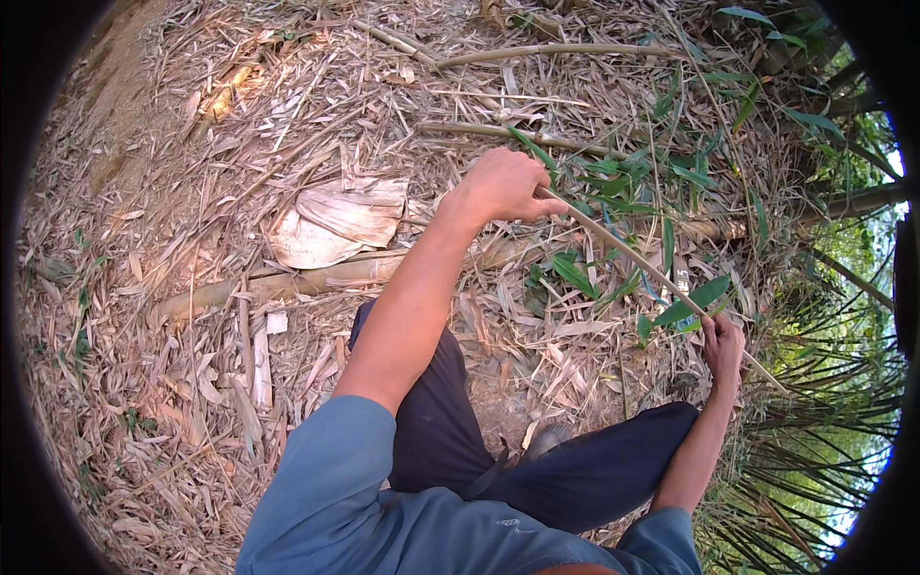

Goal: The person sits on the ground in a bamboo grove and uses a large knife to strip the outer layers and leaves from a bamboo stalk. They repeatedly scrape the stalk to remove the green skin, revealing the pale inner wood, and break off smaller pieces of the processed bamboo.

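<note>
Your left hand (503,185) is closed in a fist around the upper end of a thin bamboo stem (623,251), and your right hand (722,347) has its fingers closed around the same stem lower down, near the right side of the view. The stem runs in a slanted line between the two hands and goes on a little past the right hand toward the ground. It seems you hold it at two points, well apart, so that it stays stretched and steady and does not swing; this is my judgement from the grip only. The stem is slim, pale tan, smooth and round, with fresh green leaves (692,302) on small side twigs, long and pointed in shape. Something small and blue shows just beside the right hand, but it is too small to tell what it is. Below the stem the ground (144,316) is covered with a thick layer of dry bamboo leaves and husks, grey-brown, flat and papery. A thicker dry cane (287,284) lies across this litter under your left forearm, and a wide pale sheath (335,222), curled and wrinkled, lies just above it. Your legs in dark trousers (450,422) are spread, one on each side of a bare patch, probably to stand firm.
</note>
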A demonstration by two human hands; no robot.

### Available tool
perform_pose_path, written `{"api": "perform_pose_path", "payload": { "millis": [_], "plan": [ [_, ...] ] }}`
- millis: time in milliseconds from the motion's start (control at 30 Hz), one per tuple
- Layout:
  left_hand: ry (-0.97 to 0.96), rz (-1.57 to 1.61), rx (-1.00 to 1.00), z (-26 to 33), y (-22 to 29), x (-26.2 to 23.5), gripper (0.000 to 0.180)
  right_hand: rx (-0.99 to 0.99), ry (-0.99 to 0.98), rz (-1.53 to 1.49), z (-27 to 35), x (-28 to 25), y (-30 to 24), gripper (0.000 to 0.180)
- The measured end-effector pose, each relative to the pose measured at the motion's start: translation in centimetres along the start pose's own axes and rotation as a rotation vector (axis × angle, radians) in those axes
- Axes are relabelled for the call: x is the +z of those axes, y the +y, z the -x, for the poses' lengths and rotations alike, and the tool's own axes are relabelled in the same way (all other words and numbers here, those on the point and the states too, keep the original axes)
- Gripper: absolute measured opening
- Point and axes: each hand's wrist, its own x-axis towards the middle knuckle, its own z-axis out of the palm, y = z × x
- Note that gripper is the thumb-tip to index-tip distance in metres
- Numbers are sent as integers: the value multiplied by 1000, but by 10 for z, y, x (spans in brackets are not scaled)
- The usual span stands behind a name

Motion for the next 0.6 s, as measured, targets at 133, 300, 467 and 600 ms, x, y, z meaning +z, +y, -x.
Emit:
{"api": "perform_pose_path", "payload": {
  "millis": [133,300,467,600],
  "plan": [
    [54,-5,-41,4,-10,3,61,8,35,1,-11,13,0,44],
    [9,5,-73,8,-12,-4,63,49,-46,20,-11,10,-18,45],
    [18,-56,-137,10,-5,-5,61,61,17,141,-9,24,-17,51],
    [42,-116,-202,10,8,8,62,177,-22,257,-7,34,-19,64]
  ]
}}
